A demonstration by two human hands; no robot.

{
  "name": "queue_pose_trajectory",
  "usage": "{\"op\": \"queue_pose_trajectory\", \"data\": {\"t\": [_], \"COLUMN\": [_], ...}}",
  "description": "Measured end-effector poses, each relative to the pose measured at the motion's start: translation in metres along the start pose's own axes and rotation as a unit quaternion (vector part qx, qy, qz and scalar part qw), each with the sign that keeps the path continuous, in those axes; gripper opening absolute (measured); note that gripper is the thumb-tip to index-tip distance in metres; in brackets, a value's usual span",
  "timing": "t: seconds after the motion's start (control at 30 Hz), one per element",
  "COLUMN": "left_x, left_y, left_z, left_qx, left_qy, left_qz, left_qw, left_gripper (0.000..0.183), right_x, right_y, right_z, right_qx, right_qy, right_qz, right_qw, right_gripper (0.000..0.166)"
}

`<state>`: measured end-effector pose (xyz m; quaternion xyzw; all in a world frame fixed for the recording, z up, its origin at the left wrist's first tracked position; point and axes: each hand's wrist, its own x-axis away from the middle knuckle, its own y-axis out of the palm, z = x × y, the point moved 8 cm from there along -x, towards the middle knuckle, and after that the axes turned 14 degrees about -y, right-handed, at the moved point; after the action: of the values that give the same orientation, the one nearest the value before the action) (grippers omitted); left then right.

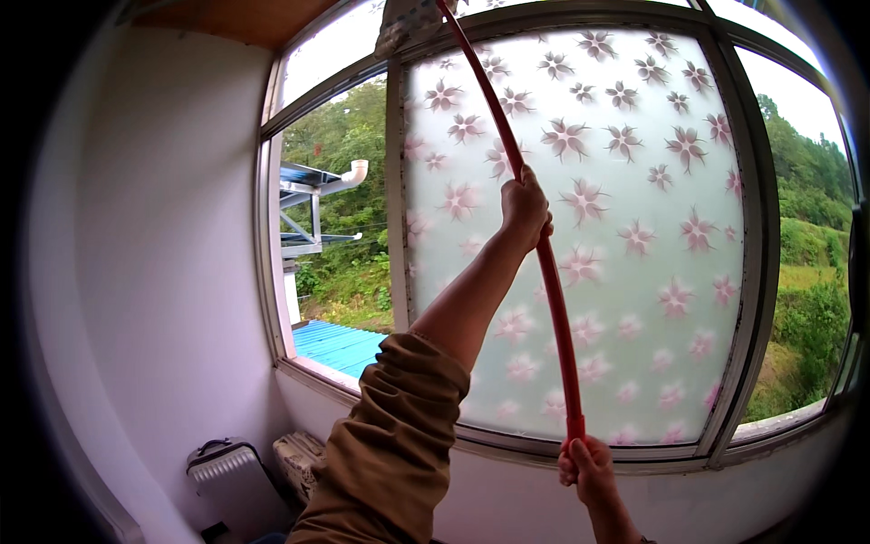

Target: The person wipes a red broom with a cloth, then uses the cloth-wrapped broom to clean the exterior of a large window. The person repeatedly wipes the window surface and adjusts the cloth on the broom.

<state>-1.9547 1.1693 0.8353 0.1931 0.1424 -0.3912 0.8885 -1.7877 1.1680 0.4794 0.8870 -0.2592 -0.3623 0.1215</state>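
A long red pole [561, 326] runs from the top of the view down to the lower right, in front of a window pane with a flower pattern [632, 183]. My left hand [527, 209] is closed around its middle, with the arm in a rolled-up brown sleeve. Lower down, my right hand [588, 464] grips the pole close to its bottom end. At the top edge, a greyish cloth-like head [410, 26] lies beside the pole's upper end, against the window's upper frame. The picture edge cuts it off, so how it joins the pole cannot be told.
A grey hard-shell suitcase [239, 486] stands in the lower left corner, beside a patterned bag or case [299, 459]. A pale wall [170, 224] rises at the left. Metal window frames [760, 224] border the panes; trees and a blue roof [340, 347] show outside.
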Motion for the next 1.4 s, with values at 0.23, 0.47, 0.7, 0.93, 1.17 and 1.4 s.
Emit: {"op": "queue_pose_trajectory", "data": {"t": [0.23, 0.47, 0.7, 0.93, 1.17, 1.4], "left_x": [-0.023, -0.022, 0.012, 0.109, 0.157, 0.178], "left_y": [0.047, 0.042, -0.004, -0.048, -0.055, -0.104], "left_z": [0.008, 0.012, 0.000, -0.073, -0.092, -0.096], "left_qx": [0.015, -0.012, 0.008, -0.041, 0.050, 0.095], "left_qy": [0.010, 0.003, -0.037, -0.083, -0.103, -0.103], "left_qz": [-0.003, 0.016, -0.109, -0.175, -0.200, -0.159], "left_qw": [1.000, 1.000, 0.993, 0.980, 0.973, 0.977], "left_gripper": [0.044, 0.042, 0.044, 0.040, 0.045, 0.049], "right_x": [-0.029, -0.029, 0.008, 0.095, 0.169, 0.235], "right_y": [-0.041, -0.036, 0.005, 0.005, -0.019, -0.021], "right_z": [-0.048, -0.039, 0.012, 0.120, 0.161, 0.224], "right_qx": [0.127, 0.101, 0.140, 0.139, 0.124, 0.150], "right_qy": [-0.067, -0.054, -0.109, 0.000, 0.165, 0.298], "right_qz": [0.042, 0.040, 0.023, -0.066, -0.130, -0.314], "right_qw": [0.989, 0.993, 0.984, 0.988, 0.970, 0.889], "right_gripper": [0.029, 0.028, 0.017, 0.016, 0.015, 0.016]}}
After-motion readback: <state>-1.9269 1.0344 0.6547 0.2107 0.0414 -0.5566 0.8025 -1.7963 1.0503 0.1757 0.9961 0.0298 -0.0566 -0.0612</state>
